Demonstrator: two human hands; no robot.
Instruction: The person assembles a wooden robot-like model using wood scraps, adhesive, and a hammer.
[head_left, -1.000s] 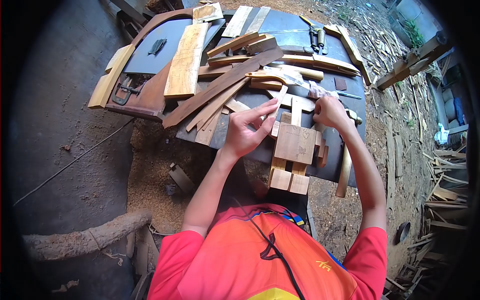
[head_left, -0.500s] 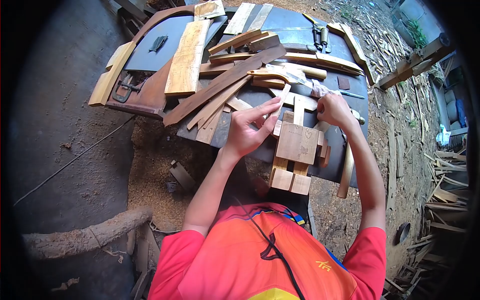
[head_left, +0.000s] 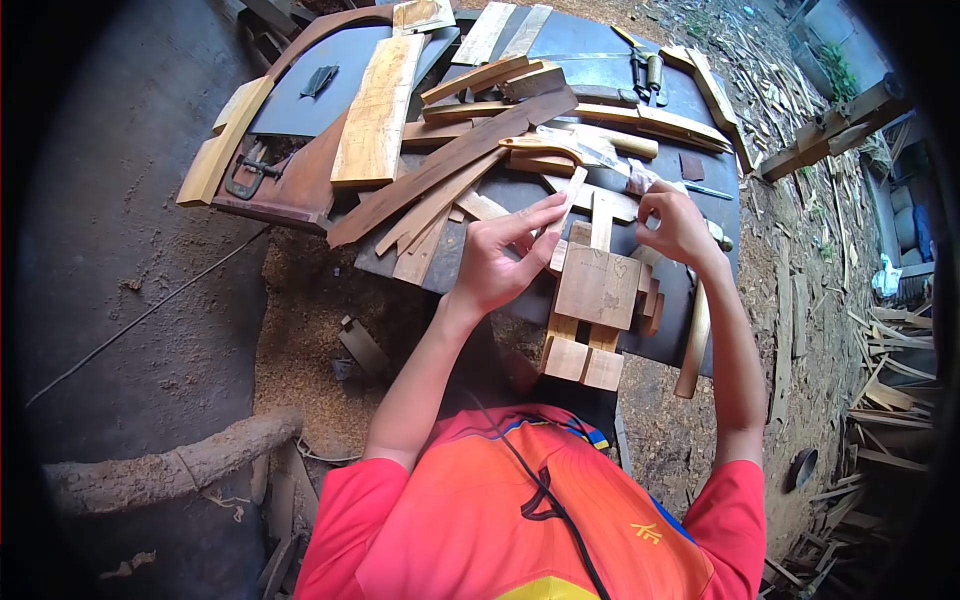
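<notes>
My left hand (head_left: 508, 250) is closed, pinching a thin strip of wood (head_left: 571, 197) between thumb and fingers. The strip slants up and away from me, beside a wooden block assembly (head_left: 598, 288) at the near edge of the work table. My right hand (head_left: 678, 226) is curled with its fingertips together, over the table right of the block. Anything in those fingertips is too small or hidden to make out. Just beyond that hand lies a crumpled whitish plastic bag (head_left: 641, 180). A handsaw with a wooden handle (head_left: 540, 146) lies past the strip.
Loose boards (head_left: 455, 165) lie piled across the dark table (head_left: 590, 65). A hammer (head_left: 692, 345) rests along the right side, with chisels (head_left: 654, 80) at the back. A C-clamp (head_left: 250, 176) sits at left. Wood scraps cover the ground at right.
My right hand has shifted slightly to the right, and its curled fingers show more. My left hand still holds the strip in nearly the same place.
</notes>
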